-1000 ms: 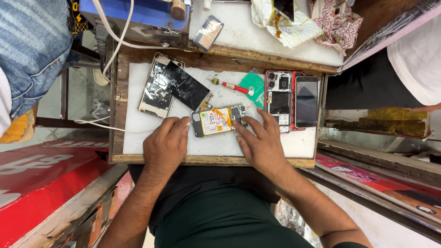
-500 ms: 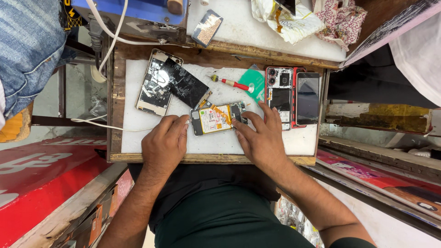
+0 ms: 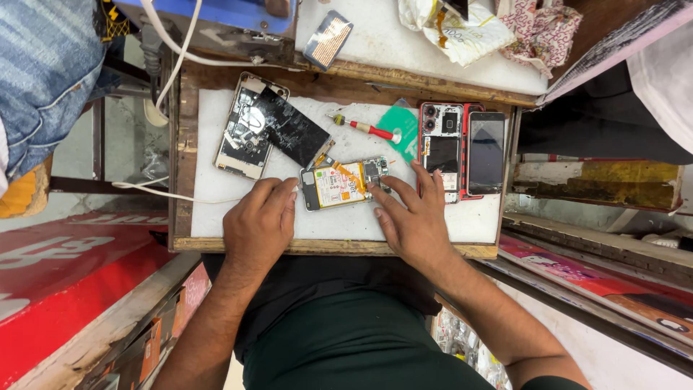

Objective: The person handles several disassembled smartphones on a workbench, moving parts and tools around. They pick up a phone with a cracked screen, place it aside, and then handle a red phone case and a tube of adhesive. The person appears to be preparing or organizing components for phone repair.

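The opened phone (image 3: pixel 344 184) lies crosswise on the worktop (image 3: pixel 447 220), long axis left to right (battery upward); left hand (image 3: pixel 258 225) steadies its left end; right hand (image 3: pixel 413 220), fingers spread, presses its right end.

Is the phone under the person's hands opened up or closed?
Opened up: the phone lies with its back off, battery and circuit board exposed, the left hand and right hand resting at its ends.
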Motion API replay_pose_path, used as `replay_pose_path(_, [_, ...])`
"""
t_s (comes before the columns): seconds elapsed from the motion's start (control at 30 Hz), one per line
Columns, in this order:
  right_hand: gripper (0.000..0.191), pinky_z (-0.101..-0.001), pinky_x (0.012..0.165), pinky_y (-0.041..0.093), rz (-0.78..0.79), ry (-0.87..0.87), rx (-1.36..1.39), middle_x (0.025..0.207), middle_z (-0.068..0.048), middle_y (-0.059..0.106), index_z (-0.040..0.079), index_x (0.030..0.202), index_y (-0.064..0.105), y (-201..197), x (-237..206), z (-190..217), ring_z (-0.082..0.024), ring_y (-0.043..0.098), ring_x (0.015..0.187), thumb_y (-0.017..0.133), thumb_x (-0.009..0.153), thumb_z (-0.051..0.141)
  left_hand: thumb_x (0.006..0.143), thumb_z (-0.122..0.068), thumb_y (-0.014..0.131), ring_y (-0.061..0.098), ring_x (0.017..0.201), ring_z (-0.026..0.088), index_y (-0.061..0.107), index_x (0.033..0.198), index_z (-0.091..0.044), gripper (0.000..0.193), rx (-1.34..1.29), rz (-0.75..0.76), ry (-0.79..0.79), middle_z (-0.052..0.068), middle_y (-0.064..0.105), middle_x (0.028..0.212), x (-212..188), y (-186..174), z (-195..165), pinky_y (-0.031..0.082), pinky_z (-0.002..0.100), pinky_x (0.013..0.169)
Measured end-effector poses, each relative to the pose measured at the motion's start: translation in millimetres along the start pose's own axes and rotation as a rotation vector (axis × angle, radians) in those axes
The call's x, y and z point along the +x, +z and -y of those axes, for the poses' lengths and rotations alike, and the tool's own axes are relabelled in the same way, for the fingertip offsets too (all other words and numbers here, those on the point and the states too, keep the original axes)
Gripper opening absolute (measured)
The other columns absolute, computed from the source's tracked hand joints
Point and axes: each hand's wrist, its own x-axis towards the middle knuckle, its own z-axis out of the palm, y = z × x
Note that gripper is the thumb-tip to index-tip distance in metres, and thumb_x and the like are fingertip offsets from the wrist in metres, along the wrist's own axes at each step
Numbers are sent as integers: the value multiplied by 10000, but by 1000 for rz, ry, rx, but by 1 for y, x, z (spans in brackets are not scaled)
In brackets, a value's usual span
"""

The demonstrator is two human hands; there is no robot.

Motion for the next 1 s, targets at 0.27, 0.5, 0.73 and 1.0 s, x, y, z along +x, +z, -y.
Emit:
replay_pose_path(0.27, [431, -716, 1185, 199, 1, -52, -60, 1383, -47, 590, 231, 1350, 682, -2, 4, -2, -434, 351, 1449, 730, 922, 224, 931, -142, 744, 700, 782, 209, 753, 1158, -107, 230, 2, -7, -7, 33, 682, 1014, 1, 0, -1, 566, 332, 662])
replay_pose_path(0.5, [370, -716, 1157, 237, 20, -76, -110, 1327, -58, 610, 220, 1255, 722, -7, 11, -1, -420, 385, 1421, 764, 887, 205, 929, -144, 751, 709, 793, 207, 745, 1164, -93, 240, 4, 8, -2, 43, 688, 1019, -2, 4, 3, 573, 323, 665])
replay_pose_path(0.73, [342, -717, 1130, 275, 47, -104, -107, 1261, -61, 620, 205, 1208, 744, -13, 18, -4, -412, 423, 1395, 767, 867, 185, 922, -142, 758, 721, 803, 204, 745, 1146, -84, 232, 6, -3, -1, 45, 700, 1027, -3, 6, 3, 588, 318, 677])
replay_pose_path(1.0, [409, -714, 1184, 224, 5, -113, -22, 1325, -13, 638, 191, 1309, 701, -13, 9, -17, -408, 413, 1441, 716, 901, 186, 921, -146, 746, 719, 824, 234, 745, 1140, -88, 226, 5, -25, 10, 51, 699, 1038, -2, 1, -1, 585, 348, 694])
